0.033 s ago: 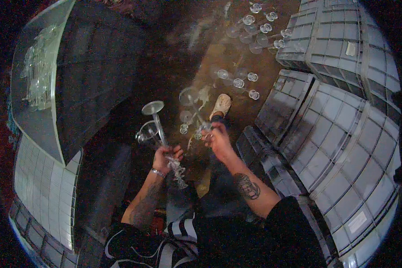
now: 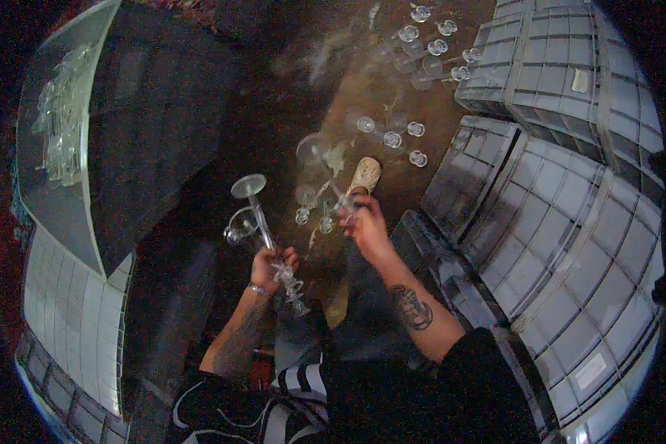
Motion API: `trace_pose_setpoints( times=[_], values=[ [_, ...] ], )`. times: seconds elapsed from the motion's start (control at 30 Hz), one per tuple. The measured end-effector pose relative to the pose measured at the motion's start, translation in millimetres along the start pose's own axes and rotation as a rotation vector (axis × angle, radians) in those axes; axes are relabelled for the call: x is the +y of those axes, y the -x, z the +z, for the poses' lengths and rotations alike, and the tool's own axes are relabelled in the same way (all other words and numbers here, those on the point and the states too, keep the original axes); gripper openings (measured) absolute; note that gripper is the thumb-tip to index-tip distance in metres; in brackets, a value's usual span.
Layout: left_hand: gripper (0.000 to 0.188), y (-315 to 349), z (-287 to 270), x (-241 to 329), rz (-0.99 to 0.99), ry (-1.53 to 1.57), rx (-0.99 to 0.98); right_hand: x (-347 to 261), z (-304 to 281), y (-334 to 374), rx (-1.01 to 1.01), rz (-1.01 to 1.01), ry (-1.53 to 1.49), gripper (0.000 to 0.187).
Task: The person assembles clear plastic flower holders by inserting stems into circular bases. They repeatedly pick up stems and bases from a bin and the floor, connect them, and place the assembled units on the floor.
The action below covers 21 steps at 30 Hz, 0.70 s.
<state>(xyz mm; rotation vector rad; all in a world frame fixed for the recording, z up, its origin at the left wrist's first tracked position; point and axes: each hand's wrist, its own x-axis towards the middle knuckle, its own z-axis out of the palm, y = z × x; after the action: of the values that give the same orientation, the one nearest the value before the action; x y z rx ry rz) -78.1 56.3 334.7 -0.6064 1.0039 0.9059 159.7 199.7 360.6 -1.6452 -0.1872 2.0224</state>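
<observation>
My left hand (image 2: 271,265) is closed round the stems of clear glass candlesticks (image 2: 260,220). Their round feet point up and away from me, while knobbly, twisted ends stick out below the fist; how many it holds I cannot tell. To the right, my right hand (image 2: 364,228) grips one more glass candlestick (image 2: 331,177) near its narrow end, its disc foot tilted away to the upper left. Just past that hand, a couple of similar glass pieces (image 2: 303,215) stand on the floor.
Several more glass candlesticks (image 2: 393,139) stand on the brown floor (image 2: 377,96) ahead. At the left rises a tall grey bin (image 2: 89,177) with a heap of clear glass (image 2: 63,118) inside. Pale stacks with a grid pattern (image 2: 562,214) line the right. My light shoe (image 2: 366,175) is beyond my right hand.
Both hands and the candlesticks in them have shifted only very slightly. Each hand keeps its hold.
</observation>
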Motion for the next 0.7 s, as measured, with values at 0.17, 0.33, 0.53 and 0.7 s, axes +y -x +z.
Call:
trace_pose_setpoints(
  times=[0.17,0.33,0.53,0.7],
  values=[
    [0.015,-27,-52,-28,0.036,-0.11,0.217,-93,-52,-101,0.129,-0.204,-0.082,0.029],
    [0.015,-64,-24,-35,-0.101,-0.014,0.349,-155,-127,-256,0.071,-0.101,-0.168,0.02],
    [0.013,-103,31,-22,-0.073,-0.041,0.344,-154,-150,-377,0.039,0.021,-0.221,0.022],
    [0.014,-121,50,-41,-0.037,-0.054,0.304,-166,-150,-407,-0.027,0.123,-0.305,0.024]
  ],
)
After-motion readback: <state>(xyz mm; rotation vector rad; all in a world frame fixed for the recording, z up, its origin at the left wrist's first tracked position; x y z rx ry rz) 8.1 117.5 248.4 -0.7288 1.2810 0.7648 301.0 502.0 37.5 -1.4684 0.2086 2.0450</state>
